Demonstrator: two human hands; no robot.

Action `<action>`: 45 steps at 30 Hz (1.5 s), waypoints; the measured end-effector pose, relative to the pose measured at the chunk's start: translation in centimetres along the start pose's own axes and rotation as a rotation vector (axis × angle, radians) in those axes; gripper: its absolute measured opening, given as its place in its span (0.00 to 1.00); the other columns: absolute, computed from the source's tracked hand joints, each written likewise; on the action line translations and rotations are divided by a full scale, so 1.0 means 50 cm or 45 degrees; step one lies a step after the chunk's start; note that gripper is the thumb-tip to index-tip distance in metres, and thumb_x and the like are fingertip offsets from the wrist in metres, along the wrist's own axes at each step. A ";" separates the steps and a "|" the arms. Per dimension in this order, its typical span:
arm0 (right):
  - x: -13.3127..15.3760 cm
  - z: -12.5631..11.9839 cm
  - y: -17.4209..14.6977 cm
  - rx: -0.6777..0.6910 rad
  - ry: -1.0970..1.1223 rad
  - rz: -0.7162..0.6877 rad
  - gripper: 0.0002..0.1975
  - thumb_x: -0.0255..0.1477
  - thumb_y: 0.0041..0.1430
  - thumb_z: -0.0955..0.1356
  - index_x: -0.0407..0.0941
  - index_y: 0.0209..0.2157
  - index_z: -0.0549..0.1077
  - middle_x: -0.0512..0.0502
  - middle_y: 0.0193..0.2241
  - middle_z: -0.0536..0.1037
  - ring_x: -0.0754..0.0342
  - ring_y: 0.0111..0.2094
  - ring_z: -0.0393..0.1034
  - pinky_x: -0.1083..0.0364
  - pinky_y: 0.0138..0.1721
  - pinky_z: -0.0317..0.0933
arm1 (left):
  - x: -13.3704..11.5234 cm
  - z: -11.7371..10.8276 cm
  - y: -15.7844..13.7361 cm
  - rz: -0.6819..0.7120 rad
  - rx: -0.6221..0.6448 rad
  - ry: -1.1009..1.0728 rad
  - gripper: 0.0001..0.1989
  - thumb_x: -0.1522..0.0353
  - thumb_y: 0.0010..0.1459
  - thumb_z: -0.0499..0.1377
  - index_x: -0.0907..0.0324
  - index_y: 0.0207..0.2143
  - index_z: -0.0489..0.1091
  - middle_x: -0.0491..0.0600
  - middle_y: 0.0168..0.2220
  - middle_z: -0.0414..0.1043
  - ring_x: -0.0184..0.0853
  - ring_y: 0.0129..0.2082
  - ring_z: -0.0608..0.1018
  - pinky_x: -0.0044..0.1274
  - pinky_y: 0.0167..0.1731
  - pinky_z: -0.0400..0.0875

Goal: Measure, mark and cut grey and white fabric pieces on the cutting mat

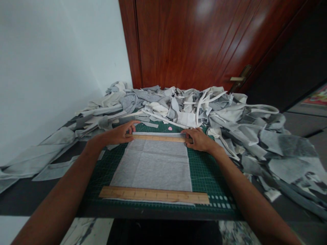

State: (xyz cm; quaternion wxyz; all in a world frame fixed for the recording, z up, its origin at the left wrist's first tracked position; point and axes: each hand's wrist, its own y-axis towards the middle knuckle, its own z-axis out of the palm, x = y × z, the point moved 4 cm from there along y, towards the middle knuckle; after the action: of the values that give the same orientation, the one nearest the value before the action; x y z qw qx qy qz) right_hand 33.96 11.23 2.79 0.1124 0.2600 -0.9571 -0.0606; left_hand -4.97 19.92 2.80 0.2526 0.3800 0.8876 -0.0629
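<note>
A rectangle of light grey fabric (159,163) lies flat on a green cutting mat (204,170). Across its far edge runs a thin wooden ruler (158,137), a narrow strip of fabric showing beyond it. My left hand (121,132) grips the ruler's left end, fingers curled around it. At the opposite end my right hand (198,139) holds the ruler between thumb and fingers. A second, wider-looking wooden ruler (154,195) rests across the fabric's near edge, touched by neither hand. Just beyond the far ruler lies a small pink piece (170,128), perhaps tailor's chalk.
Heaped grey and white fabric scraps (163,105) line the back of the dark table (17,200) and spread down both sides. Behind the heap stand a reddish-brown wooden door (184,44) with a handle (238,79) and a white wall (63,51).
</note>
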 end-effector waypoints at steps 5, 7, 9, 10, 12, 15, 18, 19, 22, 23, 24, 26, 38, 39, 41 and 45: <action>-0.001 0.008 0.002 -0.075 0.002 0.038 0.26 0.26 0.58 0.69 0.44 0.59 0.70 0.36 0.52 0.80 0.40 0.54 0.73 0.41 0.58 0.57 | 0.000 0.005 0.008 0.055 -0.075 0.076 0.35 0.54 0.65 0.57 0.58 0.70 0.57 0.56 0.53 0.72 0.42 0.49 0.75 0.32 0.52 0.71; -0.004 0.012 0.004 -0.097 0.007 0.072 0.26 0.26 0.58 0.69 0.43 0.59 0.71 0.36 0.52 0.80 0.40 0.54 0.73 0.41 0.59 0.57 | -0.005 0.008 0.014 0.081 -0.087 0.117 0.35 0.52 0.66 0.56 0.58 0.69 0.59 0.57 0.56 0.71 0.45 0.54 0.74 0.35 0.59 0.67; -0.007 0.014 0.005 -0.124 0.016 0.102 0.25 0.26 0.58 0.69 0.43 0.58 0.71 0.36 0.51 0.80 0.40 0.54 0.73 0.41 0.58 0.59 | -0.010 0.014 0.021 0.109 -0.080 0.151 0.35 0.51 0.66 0.57 0.59 0.69 0.60 0.58 0.57 0.71 0.47 0.58 0.72 0.37 0.62 0.63; -0.008 0.014 0.006 -0.135 0.021 0.118 0.25 0.26 0.58 0.70 0.43 0.58 0.72 0.37 0.49 0.81 0.40 0.53 0.73 0.42 0.57 0.59 | -0.012 0.017 0.024 0.122 -0.077 0.166 0.35 0.51 0.66 0.56 0.59 0.68 0.61 0.58 0.58 0.72 0.47 0.59 0.72 0.37 0.63 0.62; -0.010 0.016 0.007 -0.145 0.023 0.155 0.24 0.26 0.58 0.70 0.43 0.57 0.73 0.38 0.48 0.81 0.41 0.52 0.74 0.42 0.57 0.60 | -0.013 0.022 0.030 0.133 -0.086 0.192 0.32 0.53 0.68 0.54 0.59 0.68 0.62 0.58 0.58 0.72 0.48 0.59 0.72 0.38 0.63 0.62; -0.009 0.019 0.008 -0.156 0.006 0.212 0.23 0.25 0.59 0.69 0.42 0.57 0.73 0.38 0.46 0.81 0.41 0.50 0.74 0.43 0.56 0.61 | -0.013 0.030 0.035 0.108 -0.103 0.223 0.28 0.57 0.70 0.51 0.59 0.68 0.63 0.58 0.58 0.72 0.47 0.59 0.72 0.38 0.64 0.63; -0.005 0.019 0.009 -0.189 -0.022 0.234 0.22 0.24 0.59 0.69 0.43 0.56 0.73 0.38 0.46 0.81 0.40 0.50 0.74 0.42 0.56 0.61 | -0.019 0.035 0.036 0.078 -0.115 0.251 0.27 0.60 0.70 0.50 0.60 0.67 0.65 0.59 0.59 0.72 0.47 0.60 0.72 0.38 0.64 0.63; -0.003 0.019 0.009 -0.200 -0.032 0.235 0.21 0.24 0.60 0.69 0.43 0.56 0.73 0.37 0.47 0.81 0.40 0.50 0.74 0.42 0.56 0.61 | -0.023 0.036 0.037 0.078 -0.122 0.261 0.27 0.61 0.69 0.50 0.60 0.66 0.65 0.59 0.59 0.72 0.47 0.61 0.72 0.39 0.64 0.63; -0.002 0.019 0.009 -0.212 -0.047 0.239 0.21 0.24 0.60 0.68 0.43 0.55 0.74 0.37 0.47 0.81 0.39 0.51 0.74 0.41 0.56 0.61 | -0.040 0.039 0.041 0.126 -0.161 0.288 0.25 0.64 0.69 0.50 0.61 0.65 0.67 0.59 0.60 0.71 0.48 0.61 0.71 0.40 0.65 0.63; -0.002 0.019 0.009 -0.209 -0.046 0.242 0.21 0.24 0.60 0.68 0.43 0.55 0.74 0.36 0.48 0.81 0.39 0.51 0.74 0.41 0.56 0.61 | -0.046 0.040 0.044 0.158 -0.171 0.295 0.25 0.65 0.68 0.50 0.61 0.64 0.68 0.59 0.60 0.71 0.48 0.61 0.71 0.40 0.65 0.63; -0.001 0.020 0.009 -0.203 -0.043 0.247 0.21 0.24 0.60 0.69 0.43 0.55 0.74 0.36 0.48 0.81 0.39 0.51 0.74 0.41 0.56 0.61 | -0.051 0.042 0.048 0.195 -0.176 0.301 0.24 0.66 0.68 0.50 0.60 0.63 0.70 0.59 0.59 0.71 0.48 0.60 0.71 0.40 0.64 0.63; 0.000 0.023 0.010 -0.197 -0.041 0.254 0.21 0.24 0.61 0.69 0.43 0.56 0.74 0.36 0.48 0.81 0.40 0.51 0.74 0.41 0.57 0.61 | -0.061 0.047 0.055 0.265 -0.176 0.314 0.22 0.68 0.68 0.50 0.60 0.60 0.73 0.59 0.56 0.73 0.47 0.58 0.72 0.40 0.63 0.65; -0.094 -0.070 -0.013 -0.599 0.277 0.177 0.13 0.33 0.71 0.64 0.43 0.44 0.79 0.39 0.43 0.83 0.47 0.40 0.77 0.49 0.43 0.69 | -0.098 0.067 0.066 0.316 -0.170 0.317 0.17 0.65 0.72 0.50 0.56 0.49 0.79 0.55 0.48 0.75 0.42 0.50 0.75 0.35 0.55 0.70; -0.090 -0.069 -0.003 -0.592 0.315 0.166 0.13 0.32 0.71 0.63 0.43 0.44 0.80 0.40 0.43 0.83 0.48 0.39 0.77 0.50 0.42 0.69 | -0.099 0.069 0.067 0.326 -0.179 0.317 0.17 0.66 0.72 0.50 0.57 0.48 0.79 0.55 0.47 0.75 0.42 0.50 0.75 0.34 0.55 0.70; -0.060 -0.050 0.033 -0.495 0.358 0.118 0.13 0.31 0.71 0.64 0.43 0.43 0.81 0.41 0.41 0.84 0.49 0.39 0.77 0.52 0.42 0.69 | -0.099 0.074 0.068 0.337 -0.197 0.308 0.16 0.68 0.72 0.51 0.58 0.46 0.79 0.54 0.47 0.75 0.41 0.50 0.76 0.33 0.55 0.71; 0.022 0.006 0.129 -0.250 0.225 0.134 0.09 0.28 0.69 0.69 0.41 0.46 0.81 0.40 0.42 0.84 0.53 0.39 0.77 0.56 0.44 0.67 | -0.087 0.081 0.072 0.322 -0.239 0.283 0.15 0.69 0.72 0.51 0.58 0.46 0.80 0.54 0.47 0.76 0.40 0.50 0.77 0.30 0.54 0.71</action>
State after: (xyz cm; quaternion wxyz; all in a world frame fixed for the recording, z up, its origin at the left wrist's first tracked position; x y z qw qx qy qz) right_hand 29.85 16.23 3.82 0.2242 0.2014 -0.9453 -0.1247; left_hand 1.73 18.41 1.74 0.1933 0.4679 0.8572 0.0947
